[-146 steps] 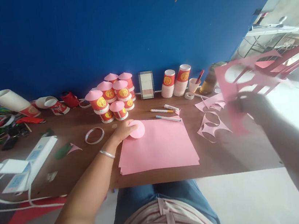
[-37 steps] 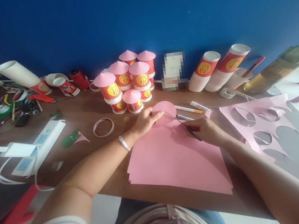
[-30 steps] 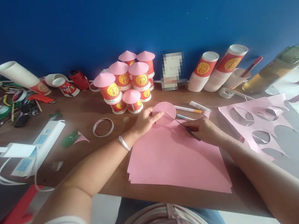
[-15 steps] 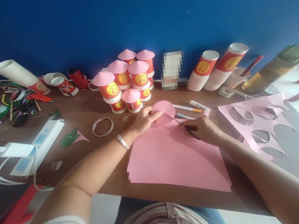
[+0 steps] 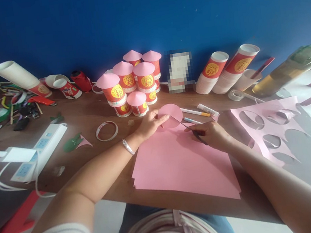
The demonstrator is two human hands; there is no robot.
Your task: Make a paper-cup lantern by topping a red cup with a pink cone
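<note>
Between the thumb and fingers of my left hand (image 5: 154, 122) is a pink paper circle (image 5: 173, 110), held by its left side above the far end of a stack of pink paper sheets (image 5: 181, 162). A pair of scissors (image 5: 193, 130) is gripped in my right hand (image 5: 210, 132), its blades reaching left onto the circle's lower edge. Whether the blades are parted cannot be made out. Just beyond my hands lie a white pen with a yellow end (image 5: 195, 112), a blue-and-white pen (image 5: 191, 120) and a glue stick (image 5: 206, 109).
Several red paper cups with pink cone roofs (image 5: 144, 77) stand in a cluster at the back. Stacked paper cups (image 5: 212, 72) lean by the wall. Cut-out pink sheets (image 5: 264, 117) lie right; a power strip (image 5: 38, 154) and a paper ring (image 5: 106, 131) lie left.
Almost nothing differs. Both hands keep their hold on the circle and the scissors, and the view has shifted very slightly.
</note>
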